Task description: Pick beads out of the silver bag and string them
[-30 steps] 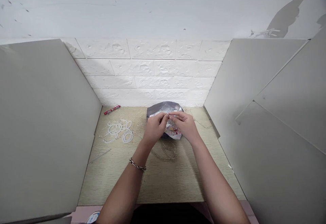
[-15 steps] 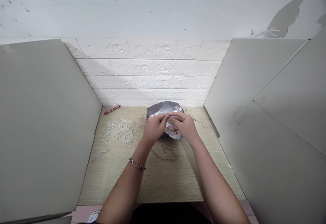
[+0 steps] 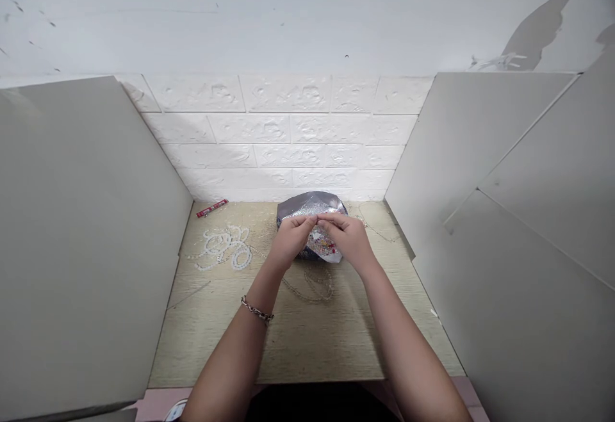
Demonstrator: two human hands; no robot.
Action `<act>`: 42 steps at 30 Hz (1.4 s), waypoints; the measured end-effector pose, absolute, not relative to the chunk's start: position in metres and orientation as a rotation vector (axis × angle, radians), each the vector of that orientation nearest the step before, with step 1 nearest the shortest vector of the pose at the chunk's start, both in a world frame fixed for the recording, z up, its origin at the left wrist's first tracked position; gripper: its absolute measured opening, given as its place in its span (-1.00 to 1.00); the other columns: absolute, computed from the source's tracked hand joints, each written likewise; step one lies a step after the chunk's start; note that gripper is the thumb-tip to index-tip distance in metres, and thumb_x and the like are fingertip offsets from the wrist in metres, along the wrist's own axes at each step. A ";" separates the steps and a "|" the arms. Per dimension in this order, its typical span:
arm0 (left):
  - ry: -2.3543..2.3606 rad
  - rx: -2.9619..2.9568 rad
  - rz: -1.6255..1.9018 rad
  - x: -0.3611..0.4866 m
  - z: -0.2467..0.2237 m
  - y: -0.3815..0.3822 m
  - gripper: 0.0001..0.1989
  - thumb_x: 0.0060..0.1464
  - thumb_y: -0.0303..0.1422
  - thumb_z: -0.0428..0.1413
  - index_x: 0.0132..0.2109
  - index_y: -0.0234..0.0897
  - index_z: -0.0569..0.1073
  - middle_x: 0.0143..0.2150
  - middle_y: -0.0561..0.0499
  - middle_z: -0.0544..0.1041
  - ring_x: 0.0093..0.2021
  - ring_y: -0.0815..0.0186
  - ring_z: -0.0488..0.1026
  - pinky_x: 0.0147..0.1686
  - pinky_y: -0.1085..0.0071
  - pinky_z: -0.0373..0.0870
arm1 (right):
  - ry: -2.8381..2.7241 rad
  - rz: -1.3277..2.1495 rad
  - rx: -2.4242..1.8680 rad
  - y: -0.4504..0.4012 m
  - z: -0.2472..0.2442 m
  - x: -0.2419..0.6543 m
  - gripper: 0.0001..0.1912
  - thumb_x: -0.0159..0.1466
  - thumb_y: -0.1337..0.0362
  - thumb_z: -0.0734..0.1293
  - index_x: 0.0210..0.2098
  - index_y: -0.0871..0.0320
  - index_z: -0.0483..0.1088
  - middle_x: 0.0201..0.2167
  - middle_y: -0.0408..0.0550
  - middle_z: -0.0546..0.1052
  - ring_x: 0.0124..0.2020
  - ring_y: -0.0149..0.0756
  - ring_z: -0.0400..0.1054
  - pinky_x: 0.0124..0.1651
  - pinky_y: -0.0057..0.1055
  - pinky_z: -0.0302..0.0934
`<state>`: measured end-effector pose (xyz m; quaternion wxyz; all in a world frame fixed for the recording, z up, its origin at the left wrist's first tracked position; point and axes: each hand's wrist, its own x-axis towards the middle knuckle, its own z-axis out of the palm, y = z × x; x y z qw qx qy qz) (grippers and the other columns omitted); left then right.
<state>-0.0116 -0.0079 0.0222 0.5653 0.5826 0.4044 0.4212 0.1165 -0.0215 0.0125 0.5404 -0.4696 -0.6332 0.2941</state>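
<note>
My left hand (image 3: 292, 237) and my right hand (image 3: 346, 236) meet fingertip to fingertip over an open silver bag (image 3: 312, 202) at the back of the table. Both are closed in a pinch; what lies between the fingertips is too small to make out. Small colourful beads (image 3: 323, 243) show inside the bag below my fingers. A strand of clear beads (image 3: 314, 284) lies looped on the table just in front of the bag. To the left, white bead strands (image 3: 225, 246) lie in a loose coil.
A narrow red packet (image 3: 212, 208) lies at the table's back left. A thin needle-like rod (image 3: 189, 294) rests near the left edge. Grey panels (image 3: 86, 236) flank the wooden table (image 3: 327, 345), and a white brick-patterned wall (image 3: 269, 127) stands behind it. Thin thread (image 3: 377, 232) lies right of the bag.
My left thumb has straightened slightly and the fingertips have shifted a little against each other. The bag and bead strands stay where they were.
</note>
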 end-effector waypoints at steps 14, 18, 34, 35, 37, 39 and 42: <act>0.962 1.396 1.006 -0.009 0.025 -0.010 -0.82 -0.07 -0.28 -0.07 -0.48 -0.32 0.25 -0.71 0.20 0.00 -0.73 0.58 -0.08 -0.74 0.59 -0.13 | -1.393 0.785 -1.137 -0.018 0.011 0.118 -0.76 0.02 0.16 0.24 -0.38 0.14 0.43 -0.44 -0.10 0.48 -0.39 -0.32 0.32 -0.35 -0.40 0.18; 1.002 1.526 1.063 -0.009 0.023 -0.009 -0.76 -0.07 -0.21 -0.05 -0.49 -0.32 0.26 -0.73 0.19 0.06 -0.69 0.55 -0.01 -0.68 0.57 -0.03 | -1.375 0.793 -1.135 -0.020 0.012 0.117 -0.74 0.01 0.16 0.24 -0.38 0.15 0.43 -0.47 -0.09 0.47 -0.41 -0.33 0.31 -0.40 -0.41 0.17; 1.010 1.679 1.231 -0.009 0.021 -0.013 -0.73 -0.08 -0.21 -0.02 -0.40 -0.36 0.40 -0.53 0.06 0.34 -0.51 0.46 0.21 -0.51 0.53 0.13 | -1.306 0.877 -1.078 -0.018 0.012 0.120 -0.74 -0.02 0.14 0.25 -0.36 0.10 0.43 -0.58 -0.13 0.40 -0.44 -0.34 0.28 -0.50 -0.44 0.15; 1.017 1.691 1.229 -0.009 0.021 -0.013 -0.72 -0.08 -0.21 -0.02 -0.40 -0.36 0.41 -0.54 0.06 0.35 -0.51 0.46 0.21 -0.51 0.53 0.13 | -1.310 0.872 -1.079 -0.018 0.012 0.120 -0.74 -0.01 0.15 0.25 -0.36 0.10 0.43 -0.58 -0.13 0.40 -0.43 -0.34 0.28 -0.49 -0.43 0.15; 1.037 1.712 1.228 -0.009 0.021 -0.014 -0.72 -0.08 -0.20 -0.02 -0.40 -0.36 0.41 -0.55 0.06 0.34 -0.52 0.46 0.20 -0.52 0.53 0.12 | -1.317 0.865 -1.077 -0.018 0.011 0.119 -0.75 -0.01 0.15 0.25 -0.36 0.09 0.43 -0.58 -0.13 0.40 -0.42 -0.33 0.28 -0.48 -0.42 0.16; 1.057 1.730 1.235 -0.009 0.022 -0.014 -0.71 -0.09 -0.20 -0.03 -0.41 -0.35 0.41 -0.56 0.07 0.33 -0.53 0.47 0.18 -0.53 0.53 0.11 | -1.320 0.862 -1.075 -0.018 0.011 0.119 -0.75 -0.01 0.15 0.25 -0.37 0.09 0.43 -0.59 -0.13 0.40 -0.42 -0.33 0.28 -0.47 -0.42 0.16; 1.088 1.746 1.241 -0.009 0.022 -0.014 -0.71 -0.08 -0.19 -0.03 -0.42 -0.35 0.41 -0.59 0.09 0.29 -0.56 0.48 0.15 -0.57 0.54 0.07 | -1.322 0.861 -1.075 -0.018 0.011 0.119 -0.75 -0.01 0.16 0.25 -0.36 0.09 0.43 -0.60 -0.14 0.40 -0.44 -0.34 0.28 -0.47 -0.42 0.16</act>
